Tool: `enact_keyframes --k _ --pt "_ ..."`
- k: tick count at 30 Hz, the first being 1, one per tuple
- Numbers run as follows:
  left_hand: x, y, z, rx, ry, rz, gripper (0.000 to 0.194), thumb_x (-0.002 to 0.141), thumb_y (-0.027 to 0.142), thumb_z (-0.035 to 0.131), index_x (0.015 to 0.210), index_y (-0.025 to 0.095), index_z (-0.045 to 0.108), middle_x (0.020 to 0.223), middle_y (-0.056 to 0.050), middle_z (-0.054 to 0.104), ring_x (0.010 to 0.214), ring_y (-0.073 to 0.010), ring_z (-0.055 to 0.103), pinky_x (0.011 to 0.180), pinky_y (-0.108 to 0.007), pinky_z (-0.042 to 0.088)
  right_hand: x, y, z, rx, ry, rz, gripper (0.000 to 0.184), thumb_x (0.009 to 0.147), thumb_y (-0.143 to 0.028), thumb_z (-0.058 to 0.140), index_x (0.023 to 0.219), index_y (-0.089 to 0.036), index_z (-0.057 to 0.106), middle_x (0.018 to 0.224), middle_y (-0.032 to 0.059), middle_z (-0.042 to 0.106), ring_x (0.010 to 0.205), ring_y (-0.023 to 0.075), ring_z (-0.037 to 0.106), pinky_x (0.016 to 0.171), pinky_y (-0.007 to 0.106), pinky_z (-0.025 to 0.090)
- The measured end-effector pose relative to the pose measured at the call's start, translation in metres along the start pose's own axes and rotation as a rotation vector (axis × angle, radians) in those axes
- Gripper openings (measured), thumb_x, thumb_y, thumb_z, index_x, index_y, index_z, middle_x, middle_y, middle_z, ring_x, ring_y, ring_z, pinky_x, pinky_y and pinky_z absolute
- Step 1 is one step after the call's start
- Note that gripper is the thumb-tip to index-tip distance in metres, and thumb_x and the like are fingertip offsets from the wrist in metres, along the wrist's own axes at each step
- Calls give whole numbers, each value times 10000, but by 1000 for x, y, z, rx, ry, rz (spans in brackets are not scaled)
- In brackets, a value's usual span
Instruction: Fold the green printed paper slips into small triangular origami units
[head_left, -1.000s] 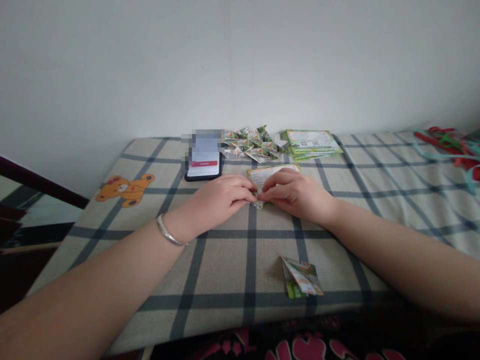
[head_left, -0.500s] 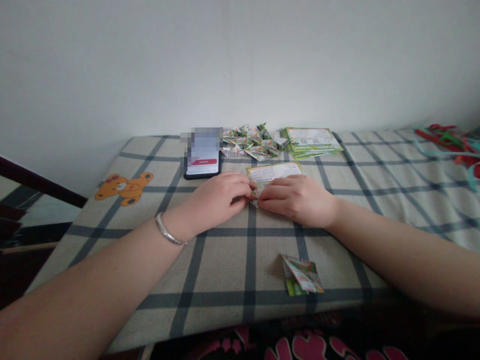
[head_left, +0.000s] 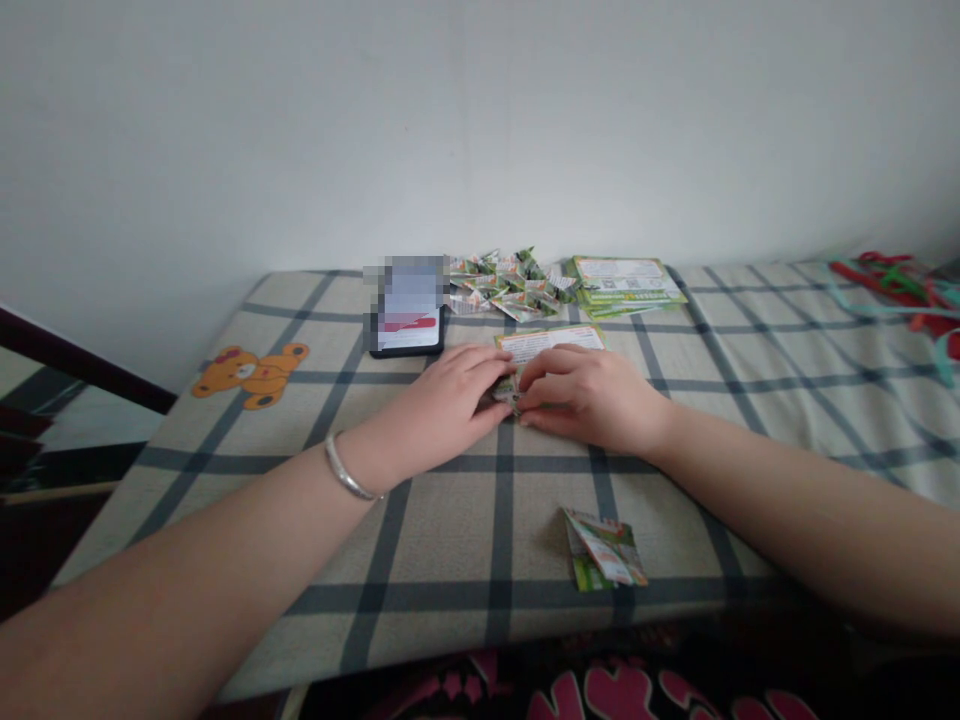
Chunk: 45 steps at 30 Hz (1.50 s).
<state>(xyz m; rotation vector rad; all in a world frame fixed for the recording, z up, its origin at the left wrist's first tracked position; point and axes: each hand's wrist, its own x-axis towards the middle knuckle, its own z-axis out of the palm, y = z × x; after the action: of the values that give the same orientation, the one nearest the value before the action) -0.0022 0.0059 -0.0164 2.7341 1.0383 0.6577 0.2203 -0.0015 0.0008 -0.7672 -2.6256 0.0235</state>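
A printed green-and-white paper sheet (head_left: 551, 338) lies flat on the checked tablecloth, its near part covered by my fingers. My left hand (head_left: 457, 400), with a silver bangle at the wrist, pinches the near left corner of the paper. From the right, my right hand (head_left: 592, 400) has its fingers bent onto the same near edge, fingertips close to those of the left. Between the fingertips a small portion of the paper looks folded; the rest of the fold is hidden. Nearer to me rests a folded paper piece (head_left: 606, 550), apart from both hands.
Behind the hands stand a phone (head_left: 409, 310), a pile of folded paper pieces (head_left: 510, 285) and a stack of printed sheets (head_left: 630, 280). Red, green and teal strips (head_left: 900, 290) lie at the far right. A bear picture (head_left: 251, 375) is at the left. A wall rises behind the table.
My left hand has shifted slightly right and its thumb has moved apart from the fingers. The right fingers have spread a little at the paper's near edge.
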Motion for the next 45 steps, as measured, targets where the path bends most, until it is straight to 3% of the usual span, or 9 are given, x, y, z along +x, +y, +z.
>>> enact_keyframes --k 9,12,15,18,23,30,34,38,45 --pt "4 5 -5 -147 38 -133 349 777 207 719 1098 144 597 1152 -98 633 1130 -241 574 1021 -443 465 2 1 2 137 32 127 86 846 -278 678 856 -193 671 973 62 653 864 182 611 750 294 452" --pt "4 6 -5 -218 64 -197 376 764 180 715 1119 168 589 1075 -73 627 1068 -220 590 979 -428 489 3 2 3 118 70 147 136 814 -299 716 825 -192 633 926 58 649 867 198 606 769 309 429" --pt "4 7 -3 -286 96 -220 379 793 172 673 1155 195 567 1042 -50 626 1013 -196 604 947 -413 505 2 3 5 74 148 223 292 743 -330 787 924 -191 605 883 37 665 869 211 615 853 349 398" --pt "4 8 -2 -326 118 -204 291 832 174 633 1115 209 577 1040 -39 639 987 -182 616 932 -397 511 3 6 7 86 168 287 413 719 -371 803 1035 -195 606 859 16 685 844 203 625 895 367 372" --pt "5 11 -5 -349 155 -132 267 850 128 597 1105 206 574 1052 -29 672 980 -163 641 917 -357 517 5 9 7 67 73 223 217 819 -409 684 805 -193 672 745 22 663 790 197 602 860 363 375" --pt "5 19 -13 -220 206 -1 193 880 139 581 1064 194 602 1054 -30 690 1011 -162 639 928 -332 501 4 4 8 11 193 196 123 809 -320 657 855 -211 690 772 15 663 815 188 625 1078 428 302" --pt "6 19 -15 -176 213 28 125 889 146 582 1001 178 630 986 -25 697 957 -152 640 887 -306 497 4 2 6 -16 201 157 98 833 -290 633 818 -202 670 764 20 654 805 186 618 1044 401 335" --pt "5 17 -14 -95 210 95 78 911 212 589 952 172 642 929 -23 695 913 -165 634 835 -307 486 4 1 3 -29 174 109 128 879 -286 611 807 -192 659 727 14 636 747 171 586 891 346 392" --pt "2 18 -17 55 193 155 144 928 254 578 829 167 634 849 -20 682 825 -178 609 757 -317 451 3 -3 2 -53 112 36 168 918 -273 565 819 -183 665 776 27 668 763 178 580 739 318 363"
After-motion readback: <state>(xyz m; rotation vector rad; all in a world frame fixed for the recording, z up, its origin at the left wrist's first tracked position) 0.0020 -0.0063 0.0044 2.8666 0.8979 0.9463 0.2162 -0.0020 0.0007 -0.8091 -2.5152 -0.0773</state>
